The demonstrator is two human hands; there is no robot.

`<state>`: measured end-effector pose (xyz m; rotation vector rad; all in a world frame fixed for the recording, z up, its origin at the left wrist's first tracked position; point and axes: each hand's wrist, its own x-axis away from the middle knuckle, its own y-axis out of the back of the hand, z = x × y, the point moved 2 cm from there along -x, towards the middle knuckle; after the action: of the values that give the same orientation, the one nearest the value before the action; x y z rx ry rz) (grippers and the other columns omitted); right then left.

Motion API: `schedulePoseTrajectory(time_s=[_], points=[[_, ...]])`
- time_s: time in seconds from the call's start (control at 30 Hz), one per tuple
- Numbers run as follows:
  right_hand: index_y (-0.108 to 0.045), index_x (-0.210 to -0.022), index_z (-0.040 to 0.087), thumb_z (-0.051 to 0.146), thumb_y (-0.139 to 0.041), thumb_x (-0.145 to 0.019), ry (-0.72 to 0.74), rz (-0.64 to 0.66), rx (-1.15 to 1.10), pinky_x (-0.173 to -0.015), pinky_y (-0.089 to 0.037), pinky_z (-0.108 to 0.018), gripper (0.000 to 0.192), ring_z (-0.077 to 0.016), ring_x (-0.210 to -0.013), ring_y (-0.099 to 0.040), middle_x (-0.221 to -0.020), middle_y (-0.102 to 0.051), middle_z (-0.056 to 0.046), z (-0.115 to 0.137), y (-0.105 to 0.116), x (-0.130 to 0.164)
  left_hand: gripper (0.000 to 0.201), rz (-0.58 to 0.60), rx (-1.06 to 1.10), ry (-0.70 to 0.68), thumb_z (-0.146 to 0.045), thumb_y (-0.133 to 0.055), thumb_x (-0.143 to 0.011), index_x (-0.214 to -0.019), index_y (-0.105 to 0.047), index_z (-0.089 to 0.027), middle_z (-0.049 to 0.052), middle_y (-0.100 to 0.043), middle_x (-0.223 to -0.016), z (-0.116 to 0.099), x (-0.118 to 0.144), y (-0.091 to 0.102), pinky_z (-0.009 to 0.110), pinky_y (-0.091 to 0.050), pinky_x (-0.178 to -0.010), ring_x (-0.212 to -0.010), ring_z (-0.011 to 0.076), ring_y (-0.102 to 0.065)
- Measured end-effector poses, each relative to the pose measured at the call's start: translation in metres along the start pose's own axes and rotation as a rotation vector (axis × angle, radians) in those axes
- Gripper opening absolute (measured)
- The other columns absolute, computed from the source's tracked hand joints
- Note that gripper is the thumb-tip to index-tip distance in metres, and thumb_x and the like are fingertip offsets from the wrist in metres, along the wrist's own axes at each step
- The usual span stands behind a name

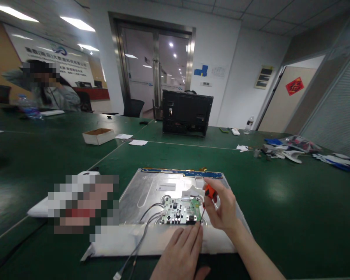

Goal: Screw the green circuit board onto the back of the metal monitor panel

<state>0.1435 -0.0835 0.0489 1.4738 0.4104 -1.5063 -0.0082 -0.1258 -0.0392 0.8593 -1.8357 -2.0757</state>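
While our right hand (221, 210) gripped the orange-handled screwdriver (209, 194), fingers closed round it, tip down at the right edge of the green PCB (180, 212), our left hand (182, 249) lay flat and open just in front of the board, fingertips steadying it, holding nothing. PCB sat on the metal back panel (142, 194) on the green surface (280, 217), grey cables (147, 229) trailing off left. Looked like the screw step at that corner; next move prob needed the tip seated square in the screw head, w/ the board kept from shifting.

Left hand (182, 251) flat, fingers extended; right hand (221, 208) clenched.
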Motion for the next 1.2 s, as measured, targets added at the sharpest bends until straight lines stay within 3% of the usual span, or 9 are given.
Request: schedulePoseTrajectory(time_s=[0.13,0.6,1.2], points=[[-0.043,-0.127,0.018,0.014,-0.041,-0.084,-0.005,0.010,-0.018,-0.051,-0.045,-0.027,0.044,-0.0132,-0.059,-0.056,-0.079,-0.060,-0.002,0.0010,0.0017,-0.0007,0.059,-0.033,-0.012,-0.007,-0.037,-0.055,-0.086,-0.136,-0.040,-0.007,0.018,-0.049,-0.137,0.0004,0.0016,-0.0023,0.040,-0.042,-0.095,-0.117,0.0288,-0.051],[-0.046,-0.117,0.022,0.017,-0.053,-0.084,-0.005,-0.059,0.111,-0.044,-0.038,-0.022,0.034,-0.0087,-0.045,-0.042,-0.062,-0.051,0.007,-0.0018,-0.0038,0.0015,0.059,-0.044,0.025,0.006,-0.035,-0.054,-0.087,-0.137,-0.038,-0.010,0.016,-0.049,-0.137,0.0006,0.0016,-0.0032,0.040,-0.040,-0.097,-0.118,0.0286,-0.050],[-0.045,-0.123,0.019,0.014,-0.044,-0.084,-0.017,-0.023,0.046,-0.045,-0.041,-0.023,0.040,-0.0102,-0.047,-0.046,-0.068,-0.056,0.003,0.0006,0.0001,0.0008,0.062,-0.068,0.028,-0.005,-0.037,-0.053,-0.087,-0.139,-0.036,-0.009,0.017,-0.050,-0.136,0.0005,0.0020,-0.0057,0.041,-0.040,-0.097,-0.118,0.0288,-0.050]])
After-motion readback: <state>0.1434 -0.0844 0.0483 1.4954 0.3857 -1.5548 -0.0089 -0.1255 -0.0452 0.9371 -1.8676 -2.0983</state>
